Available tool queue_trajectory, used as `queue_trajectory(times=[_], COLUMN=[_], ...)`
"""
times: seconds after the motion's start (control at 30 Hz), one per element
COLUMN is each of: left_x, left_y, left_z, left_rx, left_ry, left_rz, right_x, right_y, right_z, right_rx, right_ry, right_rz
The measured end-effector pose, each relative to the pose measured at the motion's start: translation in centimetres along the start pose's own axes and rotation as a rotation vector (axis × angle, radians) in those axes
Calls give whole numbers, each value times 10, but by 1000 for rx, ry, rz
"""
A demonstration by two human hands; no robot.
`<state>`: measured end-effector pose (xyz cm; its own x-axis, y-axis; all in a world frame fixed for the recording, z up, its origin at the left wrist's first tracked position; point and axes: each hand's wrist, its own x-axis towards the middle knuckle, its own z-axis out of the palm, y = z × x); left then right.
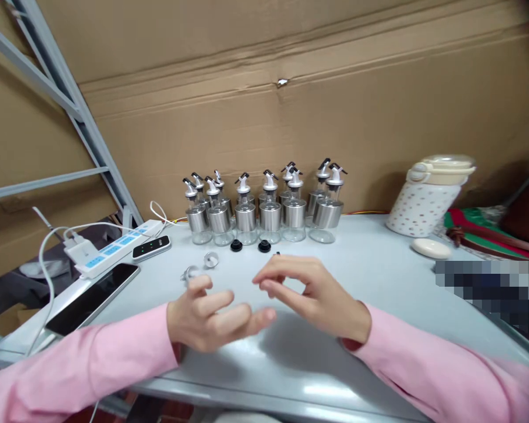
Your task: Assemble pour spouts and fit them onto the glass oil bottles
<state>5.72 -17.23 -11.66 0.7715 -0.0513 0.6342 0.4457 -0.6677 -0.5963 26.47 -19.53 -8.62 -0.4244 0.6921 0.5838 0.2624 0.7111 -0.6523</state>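
Observation:
My left hand hovers over the near part of the table, fingers loosely bent and apart, holding nothing. Facing it is my right hand, its thumb and fingertips brought together in a pinch with nothing visible between them. The two hands do not touch. Behind them, oil dispenser bottles of glass with steel sleeves and lever spouts stand upright in two rows. A black cap and another black cap lie in front. Beyond my left hand are a silvery ring and a second ring, partly hidden by my fingers.
At left lie a phone, a small black-faced device and a power strip with white cables. A dotted tumbler and a cream oval object are at right. Cardboard backs the table; a metal frame rises left.

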Motion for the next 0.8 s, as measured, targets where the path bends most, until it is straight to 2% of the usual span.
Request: queue_trajectory(times=[0.07, 0.13, 0.2, 0.27, 0.5, 0.8], left_x=[2, 4, 3, 1, -2, -4], left_y=[3, 3, 1, -2, -13, -16], left_z=[6, 13, 18, 22, 28, 30], left_rx=[-24, -20, -4, -5, -30, -68], left_ry=[130, 218, 282, 312, 249, 206], left_rz=[84, 120, 129, 142, 215, 206], right_x=[-8, -12, -14, -15, -15, -14], right_y=[5, 6, 8, 10, 23, 26], right_z=[3, 3, 2, 4, 5, 5], right_rx=[240, 509, 712, 823, 892, 847], right_ry=[-133, -225, -253, -245, -264, -250], right_rz=[224, 380, 465, 497, 503, 568])
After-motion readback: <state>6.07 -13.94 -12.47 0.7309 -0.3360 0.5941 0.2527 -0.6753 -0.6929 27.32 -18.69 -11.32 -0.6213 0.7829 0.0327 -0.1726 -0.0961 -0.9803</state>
